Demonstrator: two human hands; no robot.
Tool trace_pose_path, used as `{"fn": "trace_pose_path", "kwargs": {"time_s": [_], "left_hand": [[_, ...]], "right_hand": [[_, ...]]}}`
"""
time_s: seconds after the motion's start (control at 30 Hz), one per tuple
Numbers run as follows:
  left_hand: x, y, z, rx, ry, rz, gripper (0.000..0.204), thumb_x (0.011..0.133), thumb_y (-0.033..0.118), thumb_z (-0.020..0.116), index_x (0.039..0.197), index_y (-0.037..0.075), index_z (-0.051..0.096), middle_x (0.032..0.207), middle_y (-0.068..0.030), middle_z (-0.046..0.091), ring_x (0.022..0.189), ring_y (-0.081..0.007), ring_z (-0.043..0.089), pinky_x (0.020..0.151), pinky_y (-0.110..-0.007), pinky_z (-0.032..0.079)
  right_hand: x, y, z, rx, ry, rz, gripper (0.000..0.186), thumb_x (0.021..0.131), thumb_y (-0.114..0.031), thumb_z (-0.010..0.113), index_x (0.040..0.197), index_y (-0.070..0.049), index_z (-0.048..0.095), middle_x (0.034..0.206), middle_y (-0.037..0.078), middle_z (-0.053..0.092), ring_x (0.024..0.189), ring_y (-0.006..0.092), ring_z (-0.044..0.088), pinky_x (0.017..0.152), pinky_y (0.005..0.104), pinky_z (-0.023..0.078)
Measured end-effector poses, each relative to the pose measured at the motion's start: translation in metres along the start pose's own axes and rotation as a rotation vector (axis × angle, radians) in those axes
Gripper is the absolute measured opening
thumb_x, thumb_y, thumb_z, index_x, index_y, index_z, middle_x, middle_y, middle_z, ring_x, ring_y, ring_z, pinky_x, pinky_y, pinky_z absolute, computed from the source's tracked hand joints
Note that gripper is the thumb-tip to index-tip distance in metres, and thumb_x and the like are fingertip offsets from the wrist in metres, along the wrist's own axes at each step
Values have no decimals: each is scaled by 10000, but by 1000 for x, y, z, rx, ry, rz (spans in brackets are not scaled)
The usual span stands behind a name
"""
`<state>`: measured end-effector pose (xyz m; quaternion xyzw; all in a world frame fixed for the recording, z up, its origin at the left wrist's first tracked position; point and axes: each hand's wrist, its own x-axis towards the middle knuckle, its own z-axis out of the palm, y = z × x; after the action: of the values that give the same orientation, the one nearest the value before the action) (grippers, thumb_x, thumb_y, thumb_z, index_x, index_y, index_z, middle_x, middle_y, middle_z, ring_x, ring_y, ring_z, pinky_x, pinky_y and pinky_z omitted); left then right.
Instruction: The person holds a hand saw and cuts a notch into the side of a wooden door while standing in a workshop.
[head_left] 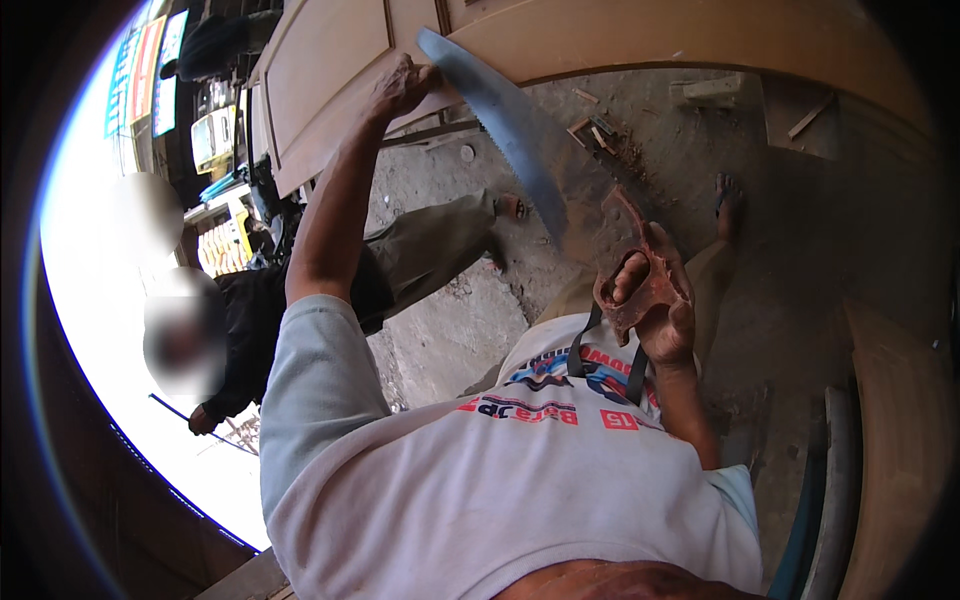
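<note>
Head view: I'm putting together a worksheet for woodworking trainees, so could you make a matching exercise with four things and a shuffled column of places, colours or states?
Things
1. left hand
2. right hand
3. saw blade
4. T-shirt

Descriptions
A. pale, with coloured print
B. wrapped around the reddish-brown saw handle
C. at the wooden panel door, near the saw's tip
D. bluish grey, toothed along one edge

Pairs: 1-C, 2-B, 3-D, 4-A
</note>
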<state>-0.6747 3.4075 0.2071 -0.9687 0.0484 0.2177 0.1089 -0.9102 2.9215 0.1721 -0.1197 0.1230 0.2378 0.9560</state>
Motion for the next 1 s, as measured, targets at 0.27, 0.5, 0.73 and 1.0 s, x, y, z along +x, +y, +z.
{"fn": "trace_pose_path", "kwargs": {"time_s": [0.27, 0.5, 0.73, 1.0], "left_hand": [[-10, 21, -26, -255, 116, -81, 581, 849, 516, 571, 882, -64, 545, 815, -193, 602, 815, -257, 597, 779, -390, 477], [40, -73, 32, -115, 2, -82, 442, 898, 569, 467, 969, 184, 671, 919, -101, 679, 911, -283, 518, 864, -391, 425], [59, -32, 5, -85, 92, -16, 643, 864, 677, 459, 891, 79, 692, 825, -152, 617, 877, -278, 526, 827, -405, 420], [40, -6, 16, -147, 138, -119, 771, 750, 664, 615, 956, -79, 625, 954, -165, 710, 983, -297, 661, 910, -401, 475]], "right_hand": [[-31, 77, -6, 105, 184, 17, 213, 994, -242, 508, 842, -93, 498, 694, 6, 465, 630, 106, 460, 667, 313, 445], [-36, 111, -2, 86, 150, -15, 145, 979, -207, 504, 880, -101, 506, 674, -2, 446, 598, 91, 424, 651, 304, 441], [-41, 166, 1, 108, 179, -70, 318, 978, -278, 481, 713, -101, 479, 676, 9, 441, 616, 119, 423, 697, 305, 416], [-40, 243, -18, 134, 228, -149, 321, 970, -294, 456, 734, -81, 498, 699, 16, 474, 637, 135, 429, 716, 320, 417]]}}
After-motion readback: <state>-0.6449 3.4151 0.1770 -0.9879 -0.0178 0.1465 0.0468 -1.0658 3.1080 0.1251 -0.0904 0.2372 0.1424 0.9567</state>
